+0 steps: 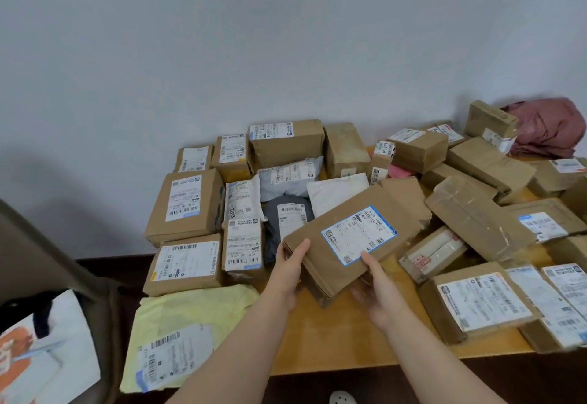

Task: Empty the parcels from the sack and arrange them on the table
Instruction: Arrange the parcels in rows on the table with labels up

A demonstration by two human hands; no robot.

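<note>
Table [333, 337], crowded: your left hand [290, 272] and right hand [378, 289] clasp one brown parcel [343, 264]; placing it likely needs bare wood beside yellow mailer [190, 314].

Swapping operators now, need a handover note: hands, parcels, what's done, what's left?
Left hand and right hand: both grip one box, tilted over the middle of the table.
Left side: rows of parcels lying flat, with a yellow mailer at the near edge.
Right side: loose pile, some boxes tilted.
Done: many parcels out.
Left: place this box, tidy the pile. Sack not clearly in view.
</note>
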